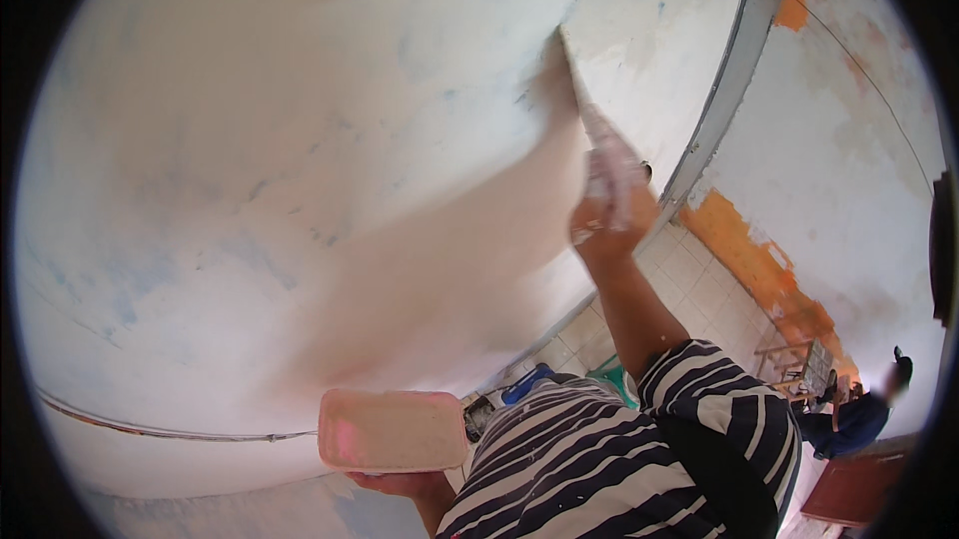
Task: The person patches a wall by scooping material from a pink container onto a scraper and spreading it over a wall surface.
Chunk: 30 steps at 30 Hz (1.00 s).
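My right hand [611, 204], blurred and smeared with pale filler, is closed round a putty knife [573, 74]. Its long blade edge meets the patchy white wall [400, 119], which shows bluish marks and broad beige areas, some of them shadow. My right arm reaches up and away from the body. Low in the view, my left hand [405, 482] supports a pink rectangular tub [335, 439] from beneath. Beige putty appears to fill or coat the tub. Most of the left fingers are hidden under it.
A cable [170, 431] runs along the wall at lower left. A grey vertical strip [714, 104] marks the corner, beyond which a second wall has orange patches [744, 249]. Another person [854, 424] is at far right near a wooden stool [789, 364]. Blue and green items lie on the tiled floor [684, 269].
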### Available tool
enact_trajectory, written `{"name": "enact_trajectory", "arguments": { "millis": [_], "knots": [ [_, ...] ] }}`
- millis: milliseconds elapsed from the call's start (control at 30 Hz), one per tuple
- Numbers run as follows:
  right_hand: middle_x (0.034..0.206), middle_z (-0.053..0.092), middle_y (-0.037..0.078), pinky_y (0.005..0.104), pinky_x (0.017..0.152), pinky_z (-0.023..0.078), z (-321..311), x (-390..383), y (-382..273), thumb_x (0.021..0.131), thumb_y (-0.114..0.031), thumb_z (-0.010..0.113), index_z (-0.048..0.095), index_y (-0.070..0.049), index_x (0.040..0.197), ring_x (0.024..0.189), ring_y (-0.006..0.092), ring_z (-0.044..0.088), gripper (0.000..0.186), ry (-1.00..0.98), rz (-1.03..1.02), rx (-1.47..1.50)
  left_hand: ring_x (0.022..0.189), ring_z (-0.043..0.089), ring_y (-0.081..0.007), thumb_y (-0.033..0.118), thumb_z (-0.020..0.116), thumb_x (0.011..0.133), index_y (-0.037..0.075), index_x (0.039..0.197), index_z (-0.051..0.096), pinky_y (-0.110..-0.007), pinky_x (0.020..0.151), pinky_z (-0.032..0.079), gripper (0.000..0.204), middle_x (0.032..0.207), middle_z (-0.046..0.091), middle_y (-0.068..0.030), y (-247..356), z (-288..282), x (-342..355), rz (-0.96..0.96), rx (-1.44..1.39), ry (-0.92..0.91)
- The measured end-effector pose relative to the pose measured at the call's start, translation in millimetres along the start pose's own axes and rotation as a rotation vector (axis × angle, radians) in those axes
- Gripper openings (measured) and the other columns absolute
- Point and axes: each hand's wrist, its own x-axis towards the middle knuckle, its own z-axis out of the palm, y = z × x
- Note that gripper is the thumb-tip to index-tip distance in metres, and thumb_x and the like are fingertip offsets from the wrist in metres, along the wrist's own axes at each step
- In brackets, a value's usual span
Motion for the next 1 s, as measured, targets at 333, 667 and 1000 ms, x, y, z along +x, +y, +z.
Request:
{"name": "enact_trajectory", "arguments": {
  "millis": [333,667,1000],
  "knots": [
    [0.119,0.066,0.024,0.0525,0.097,0.05,-54.8,71.0,123.4,0.096,-0.011,0.053,0.061,0.007,0.116,0.11,0.0436,0.064,0.029,0.105,0.132,0.307,0.118,0.059,-0.0307,0.074,0.043,0.09,0.014,0.142,0.047,-0.05,0.094,0.053,0.079,0.134,0.056,-0.0079,-39.5,150.4,-70.1,-0.034,0.012,-0.141],
    [0.119,0.066,0.027,0.0478,0.094,0.054,-94.2,104.5,190.1,0.095,-0.003,0.045,0.059,0.006,0.127,0.113,0.0415,0.065,0.035,0.156,-0.005,0.254,0.118,0.059,-0.0314,0.074,0.041,0.09,0.013,0.142,0.046,-0.049,0.094,0.053,0.08,0.134,0.056,-0.0082,-76.4,209.3,-105.5,-0.037,0.012,-0.134],
    [0.121,0.066,0.021,0.0452,0.092,0.056,-72.6,47.3,178.4,0.081,-0.002,0.061,0.068,-0.003,0.115,0.112,0.0388,0.066,0.034,-0.066,-0.076,0.366,0.102,0.064,-0.0282,0.071,0.04,0.093,0.01,0.132,0.052,-0.047,0.085,0.055,0.073,0.118,0.063,-0.0075,-97.3,208.0,-96.6,-0.009,-0.043,0.064]
  ]
}}
